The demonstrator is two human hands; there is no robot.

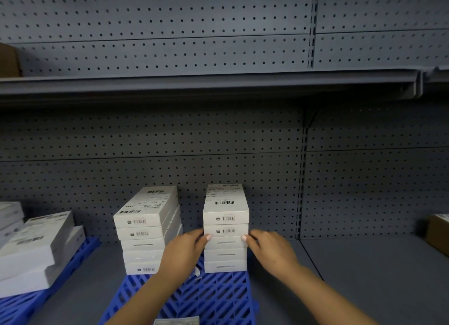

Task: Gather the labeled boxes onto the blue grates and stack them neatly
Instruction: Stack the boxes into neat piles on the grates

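Two stacks of white labeled boxes stand on the middle blue grate (209, 298) against the grey pegboard. The right stack (226, 217) is upright and several boxes high. My left hand (182, 250) holds its left side and my right hand (272, 249) holds its right side, thumbs on the front of the middle box, fingers wrapping round the sides. The left stack (145, 227) sits just beside my left wrist, turned slightly askew. A third pile of larger white boxes (34, 247) rests on another blue grate (80, 254) at the far left.
A grey shelf board (209, 86) overhangs the space above. A brown carton (437, 232) sits at the right edge on the grey shelf floor (364, 276). A white label slip (177, 321) lies at the near edge of the middle grate.
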